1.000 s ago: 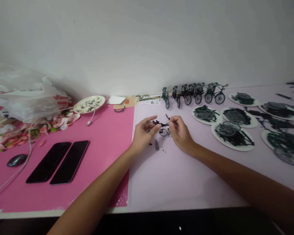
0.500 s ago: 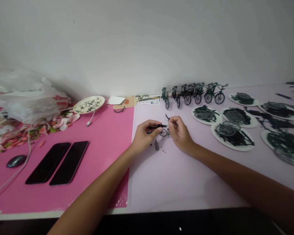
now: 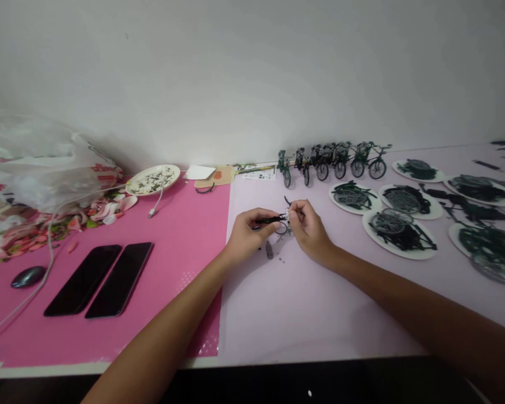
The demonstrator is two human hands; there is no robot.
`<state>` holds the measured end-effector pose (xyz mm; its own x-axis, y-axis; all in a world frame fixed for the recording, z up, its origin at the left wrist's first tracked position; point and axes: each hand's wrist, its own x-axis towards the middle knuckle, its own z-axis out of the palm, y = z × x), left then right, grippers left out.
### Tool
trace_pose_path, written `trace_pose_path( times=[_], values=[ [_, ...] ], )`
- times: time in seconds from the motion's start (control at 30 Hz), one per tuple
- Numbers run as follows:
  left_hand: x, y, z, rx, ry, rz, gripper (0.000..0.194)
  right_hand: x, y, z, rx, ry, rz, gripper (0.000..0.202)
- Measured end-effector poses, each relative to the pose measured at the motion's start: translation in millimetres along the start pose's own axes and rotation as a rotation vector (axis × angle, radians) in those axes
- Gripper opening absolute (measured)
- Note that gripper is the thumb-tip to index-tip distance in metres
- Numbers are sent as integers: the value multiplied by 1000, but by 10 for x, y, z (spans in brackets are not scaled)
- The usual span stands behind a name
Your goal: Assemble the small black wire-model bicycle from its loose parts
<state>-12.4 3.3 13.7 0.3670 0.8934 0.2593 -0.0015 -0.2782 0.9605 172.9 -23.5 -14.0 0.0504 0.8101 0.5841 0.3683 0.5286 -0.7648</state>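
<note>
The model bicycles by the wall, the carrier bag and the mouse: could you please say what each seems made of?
The model bicycles look like moulded plastic, given their dull green and grey surfaces, though painted metal is possible. The carrier bag seems thin plastic film: it is crumpled and partly see-through. The mouse looks like smooth, glossy plastic, judging by its highlights.

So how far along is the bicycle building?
Partway, I'd judge. Small bicycles by the wall look assembled. The left hand holds a dark part; the right hand pinches near its end. Apparently left to do: loose pieces beside the hands, parts heaped on plates.
</note>
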Motion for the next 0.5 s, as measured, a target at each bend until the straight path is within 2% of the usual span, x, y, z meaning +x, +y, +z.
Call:
trace_pose_path(
  times=[0.5],
  values=[
    [-21, 21, 27, -32, 28, -57, 32, -2, 17, 5, 16, 3, 1, 20]
  ],
)
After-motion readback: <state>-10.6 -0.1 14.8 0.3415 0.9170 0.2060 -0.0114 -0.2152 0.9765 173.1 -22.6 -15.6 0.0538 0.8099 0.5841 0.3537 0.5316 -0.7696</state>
